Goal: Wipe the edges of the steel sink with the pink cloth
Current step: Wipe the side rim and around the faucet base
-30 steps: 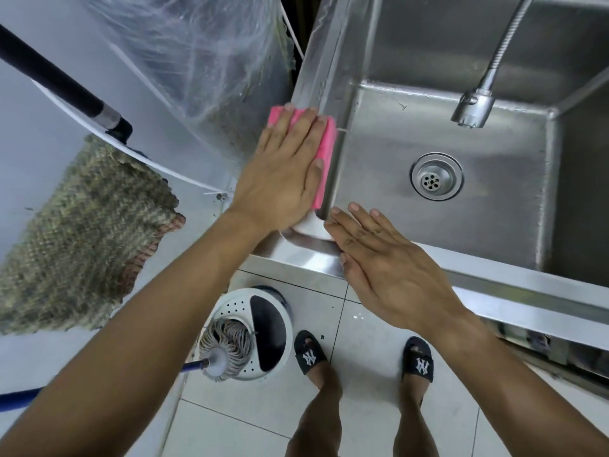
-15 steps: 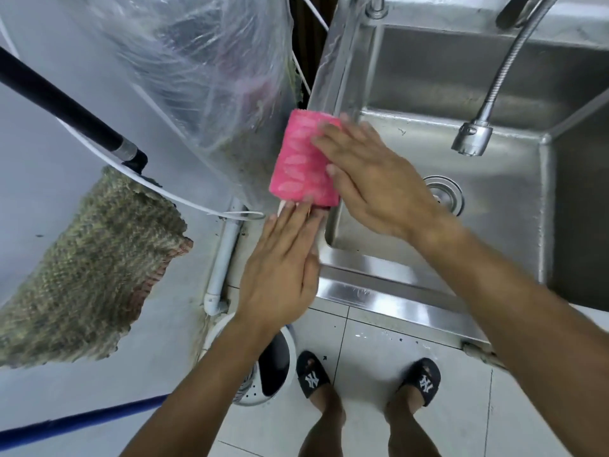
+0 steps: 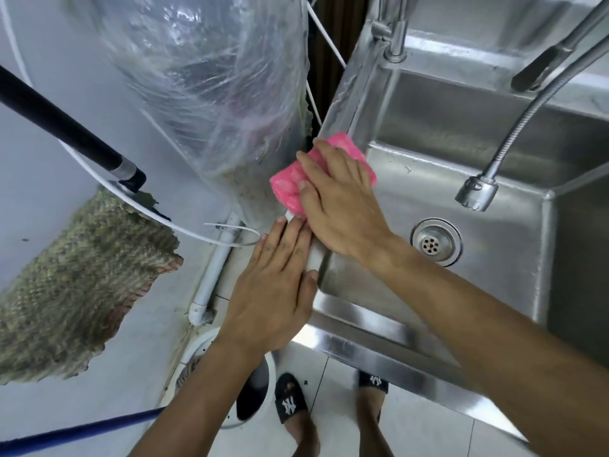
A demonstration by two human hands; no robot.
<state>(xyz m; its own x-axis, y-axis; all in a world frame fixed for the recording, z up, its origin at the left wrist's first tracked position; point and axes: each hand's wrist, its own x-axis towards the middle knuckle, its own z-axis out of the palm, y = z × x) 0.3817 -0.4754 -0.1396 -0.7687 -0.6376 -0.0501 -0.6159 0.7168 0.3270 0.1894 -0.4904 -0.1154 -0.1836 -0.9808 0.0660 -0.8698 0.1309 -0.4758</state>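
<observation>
The pink cloth (image 3: 286, 188) lies folded over the left rim of the steel sink (image 3: 349, 94). My right hand (image 3: 342, 202) lies flat on top of the cloth and presses it onto the rim, fingers straight and pointing up-left. My left hand (image 3: 276, 288) rests flat on the rim's near left corner just below the cloth, its fingertips touching the cloth's lower edge. Most of the cloth's middle is hidden under my right hand.
A flexible hose tap (image 3: 474, 192) hangs over the basin, above the drain (image 3: 435, 242). A clear plastic-wrapped bundle (image 3: 211, 94) stands tight against the sink's left side. A woven mat (image 3: 72, 285), black pole (image 3: 66, 130), white pipe (image 3: 214, 275) and mop bucket (image 3: 250, 390) are at left.
The cloth passed from my left hand to my right. My right hand came across onto the left rim and now presses the cloth there; my left hand dropped back to the near corner.
</observation>
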